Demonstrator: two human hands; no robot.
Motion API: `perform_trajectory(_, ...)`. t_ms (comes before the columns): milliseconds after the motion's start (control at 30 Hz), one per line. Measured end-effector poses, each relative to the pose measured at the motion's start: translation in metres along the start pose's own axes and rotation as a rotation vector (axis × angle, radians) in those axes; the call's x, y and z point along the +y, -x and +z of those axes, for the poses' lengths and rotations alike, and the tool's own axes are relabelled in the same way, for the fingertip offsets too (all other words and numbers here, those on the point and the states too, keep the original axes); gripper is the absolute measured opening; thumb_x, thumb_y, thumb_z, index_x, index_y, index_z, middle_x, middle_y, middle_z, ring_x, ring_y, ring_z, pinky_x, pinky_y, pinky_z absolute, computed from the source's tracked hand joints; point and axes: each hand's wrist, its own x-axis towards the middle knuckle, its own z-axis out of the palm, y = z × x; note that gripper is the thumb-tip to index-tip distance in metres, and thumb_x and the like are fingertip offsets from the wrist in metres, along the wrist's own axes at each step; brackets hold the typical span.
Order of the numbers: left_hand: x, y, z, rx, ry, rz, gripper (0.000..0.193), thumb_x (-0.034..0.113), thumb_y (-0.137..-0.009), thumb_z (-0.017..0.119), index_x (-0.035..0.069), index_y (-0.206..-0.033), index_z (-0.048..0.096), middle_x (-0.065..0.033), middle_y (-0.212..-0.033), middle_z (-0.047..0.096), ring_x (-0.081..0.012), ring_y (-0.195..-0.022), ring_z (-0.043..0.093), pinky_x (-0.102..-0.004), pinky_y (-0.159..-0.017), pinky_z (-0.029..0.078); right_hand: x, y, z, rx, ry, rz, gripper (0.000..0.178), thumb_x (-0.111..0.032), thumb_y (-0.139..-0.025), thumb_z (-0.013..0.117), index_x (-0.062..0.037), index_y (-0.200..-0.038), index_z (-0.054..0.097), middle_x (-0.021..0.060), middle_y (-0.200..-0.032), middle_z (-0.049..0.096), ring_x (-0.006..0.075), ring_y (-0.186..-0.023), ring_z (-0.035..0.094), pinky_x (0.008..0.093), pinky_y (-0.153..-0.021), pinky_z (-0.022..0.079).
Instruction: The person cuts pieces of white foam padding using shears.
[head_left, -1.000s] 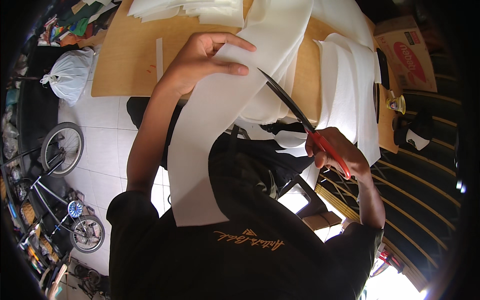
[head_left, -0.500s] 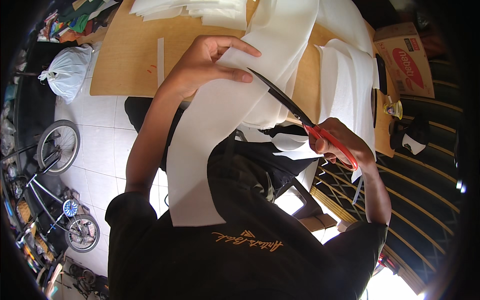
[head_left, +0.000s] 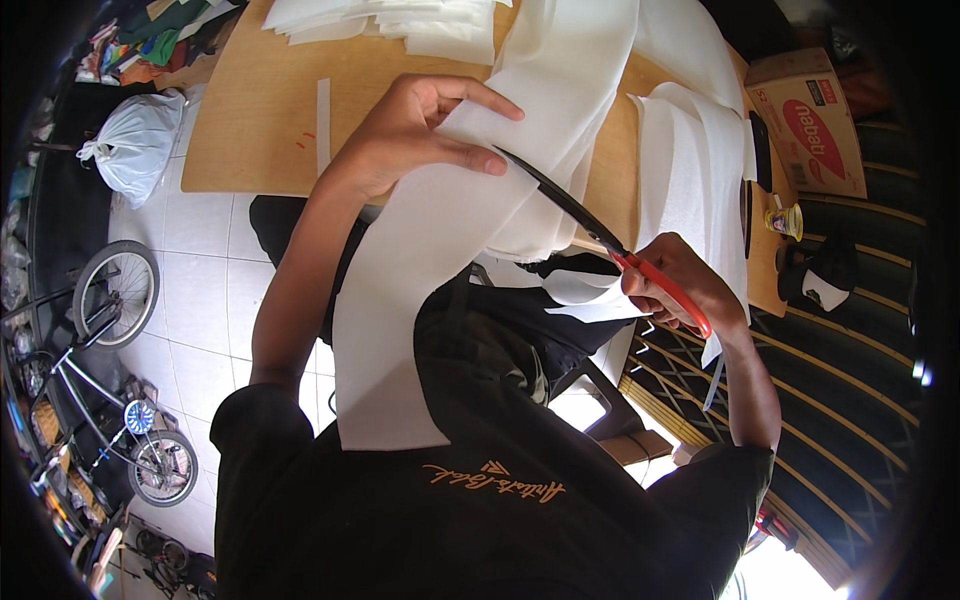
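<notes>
A long white sheet of thin cloth-like material (head_left: 385, 300) runs from the table down over my lap to my dark shirt. My left hand (head_left: 420, 130) rests on it, thumb and index finger stretched wide apart; its other fingers are partly hidden. My right hand (head_left: 680, 285) is closed round the red handles of black-bladed scissors (head_left: 575, 208). Their blade slants up and left across the sheet, its tip close beside my left thumb. I cannot tell whether a second blade lies under the material. More white layers (head_left: 690, 170) hang over the table edge beyond my right hand.
White sheets are stacked on the wooden table (head_left: 250, 120), where a narrow pale strip (head_left: 323, 125) also lies. A carton (head_left: 810, 120), a small cup (head_left: 785, 222) and a dark cap (head_left: 820, 275) are at right. A tied white bag (head_left: 135, 145) and a bicycle (head_left: 110, 380) stand left.
The scissors' tip and handles have shifted slightly downward, and my right thumb sits a little differently on the handle. My left hand has stayed nearly in place on the white material.
</notes>
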Motion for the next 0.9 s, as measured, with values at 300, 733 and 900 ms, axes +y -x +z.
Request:
perform_trajectory(300, 0.000, 0.002, 0.000, -0.001, -0.014, 0.013, 0.045, -0.002, -0.063, 0.083, 0.003, -0.105, 0.068, -0.0058, -0.099, 0.067, -0.0124, -0.090, 0.063, -0.0248, -0.082, 0.051, -0.004, 0.002, 0.002, -0.049, 0.013, -0.098, 0.055, -0.049, -0.077, 0.075, -0.0046, -0.055, 0.052, -0.0034, -0.045, 0.041, 0.0048, -0.036, 0.039, 0.0219, -0.034, 0.030)
perform_trajectory(733, 0.005, 0.001, 0.005, -0.023, 0.039, 0.006, 0.051, -0.007, -0.061, 0.081, 0.001, -0.109, 0.065, -0.0083, -0.100, 0.067, -0.0142, -0.091, 0.065, -0.0260, -0.081, 0.053, -0.007, -0.005, 0.010, -0.150, 0.268, -0.325, 0.095, -0.095, -0.055, 0.047, -0.0005, -0.064, 0.050, 0.0002, -0.053, 0.046, 0.0086, -0.046, 0.049, 0.0224, -0.043, 0.038)
perform_trajectory(900, 0.005, -0.001, 0.008, -0.020, 0.014, 0.007, 0.054, -0.010, -0.060, 0.081, -0.001, -0.110, 0.064, -0.0099, -0.099, 0.067, -0.0149, -0.088, 0.066, -0.0269, -0.081, 0.054, -0.009, -0.006, 0.007, -0.130, 0.276, -0.298, 0.082, -0.082, -0.063, 0.057, -0.0001, -0.062, 0.051, 0.0010, -0.051, 0.045, 0.0094, -0.046, 0.046, 0.0249, -0.043, 0.037)
